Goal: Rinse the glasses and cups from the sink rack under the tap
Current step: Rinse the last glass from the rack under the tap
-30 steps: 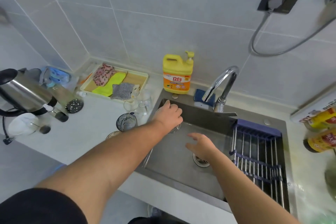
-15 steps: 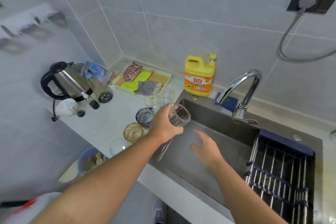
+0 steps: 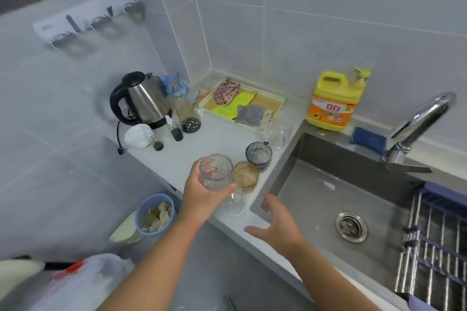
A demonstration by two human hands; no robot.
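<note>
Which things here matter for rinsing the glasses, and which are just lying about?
For the job: clear glass in the left hand, amber glass, blue-grey glass, tap, sink.
Lying about: kettle, detergent jug, tray of cloths, blue bowl.

Grey tiled walls [image 3: 328, 20], white counter [image 3: 202, 139]

- The left hand [image 3: 202, 194] was seen bare, with the wrist uncovered.
- The left forearm [image 3: 156, 260] was shown uncovered along its whole visible length, down to the lower edge of the view.
- The right hand [image 3: 275, 227] was likewise seen bare, wrist included.
- The right forearm [image 3: 336, 280] was shown uncovered as far as the lower edge.
- Finer detail, such as the nails, was too blurred to be made out.
</note>
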